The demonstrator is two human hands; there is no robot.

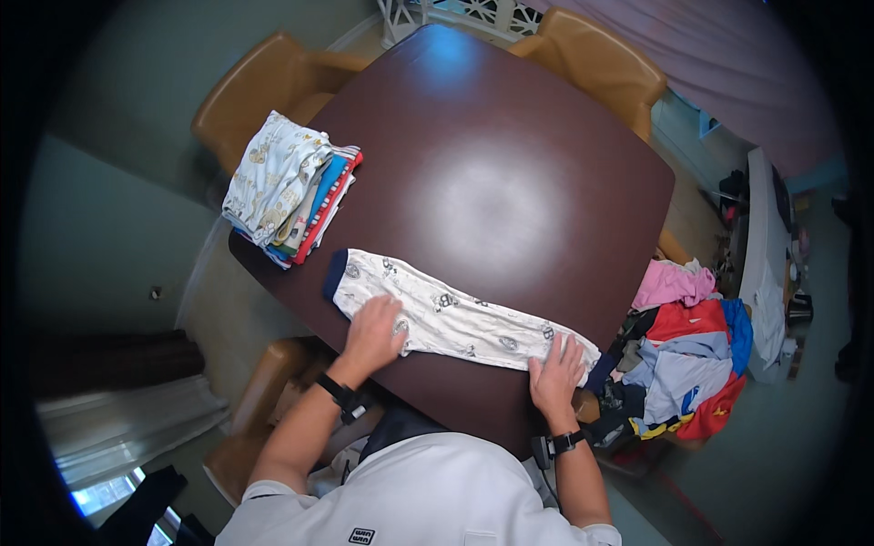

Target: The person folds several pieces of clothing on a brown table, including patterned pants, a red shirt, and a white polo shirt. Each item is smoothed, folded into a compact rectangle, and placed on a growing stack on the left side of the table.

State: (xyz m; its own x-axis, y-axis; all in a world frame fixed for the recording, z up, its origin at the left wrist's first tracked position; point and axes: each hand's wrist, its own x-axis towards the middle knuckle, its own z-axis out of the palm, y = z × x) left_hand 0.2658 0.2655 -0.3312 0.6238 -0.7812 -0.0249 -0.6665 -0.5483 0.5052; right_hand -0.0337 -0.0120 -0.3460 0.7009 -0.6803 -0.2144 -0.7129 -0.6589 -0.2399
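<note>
A pair of white printed pants [455,316] lies lengthwise along the near edge of the dark table, folded into a long strip. Its navy waistband is at the left end, and a navy cuff shows at the right. My left hand [373,335] rests on the wider part near the waistband, fingers stretched out. Toward the cuff, my right hand [557,373] lies on the narrow leg end with its fingers spread. Neither hand grips the cloth. Both wrists wear black bands.
A stack of folded clothes [278,182] sits on the left edge of the brown table [583,173]. At the right, a heap of loose clothes [683,364] lies on a chair. Tan chairs [264,86] stand around the table, one tan chair [601,59] at the far right.
</note>
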